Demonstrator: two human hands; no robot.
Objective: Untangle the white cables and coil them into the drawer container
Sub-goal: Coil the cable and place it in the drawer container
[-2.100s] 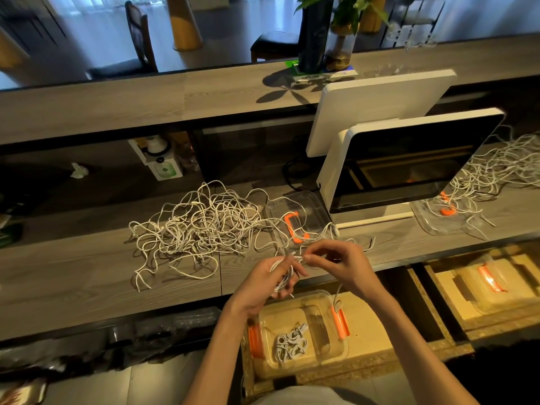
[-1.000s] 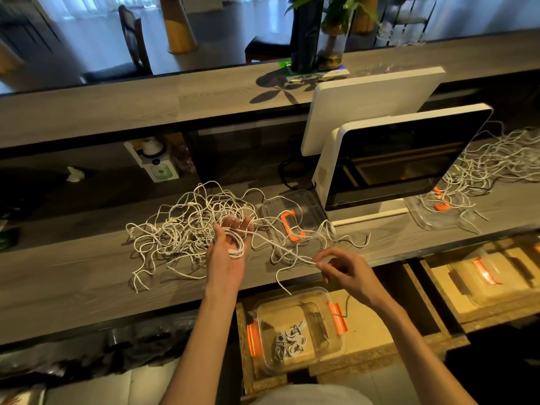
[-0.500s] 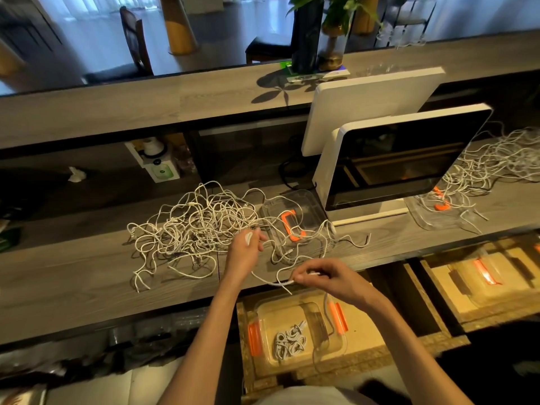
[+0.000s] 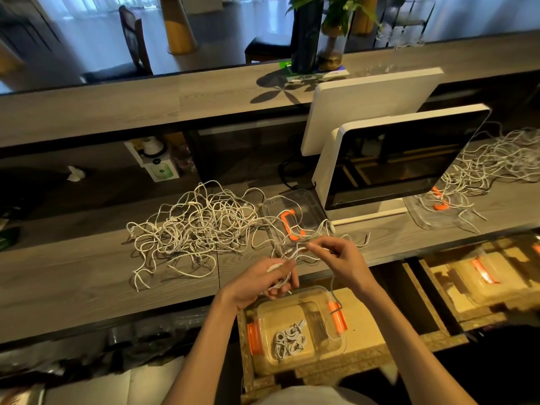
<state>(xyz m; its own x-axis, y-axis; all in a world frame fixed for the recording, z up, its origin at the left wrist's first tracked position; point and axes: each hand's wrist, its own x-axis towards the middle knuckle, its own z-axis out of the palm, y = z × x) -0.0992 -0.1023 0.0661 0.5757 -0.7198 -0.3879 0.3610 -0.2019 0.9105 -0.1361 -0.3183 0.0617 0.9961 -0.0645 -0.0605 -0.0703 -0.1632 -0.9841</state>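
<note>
A tangled heap of white cables (image 4: 198,226) lies on the grey wooden counter (image 4: 73,276). My left hand (image 4: 263,285) is closed around a few loops of one white cable (image 4: 295,254) just above the counter's front edge. My right hand (image 4: 339,258) pinches the same cable a little to the right and higher. Below them, in an open drawer (image 4: 365,346), sits a clear plastic container with orange clips (image 4: 336,343). A small bundle of coiled white cables (image 4: 289,340) lies inside it.
A clear lid with an orange clip (image 4: 292,211) rests on the counter behind my hands. A white monitor (image 4: 403,159) stands to the right, with a second cable heap (image 4: 491,168) and lid (image 4: 438,214) beyond it. Another drawer with a container (image 4: 479,276) is open at the right.
My left hand has come back from the cable heap toward the counter's front edge with loops of cable in it. My right hand has risen and holds the same cable close to it.
</note>
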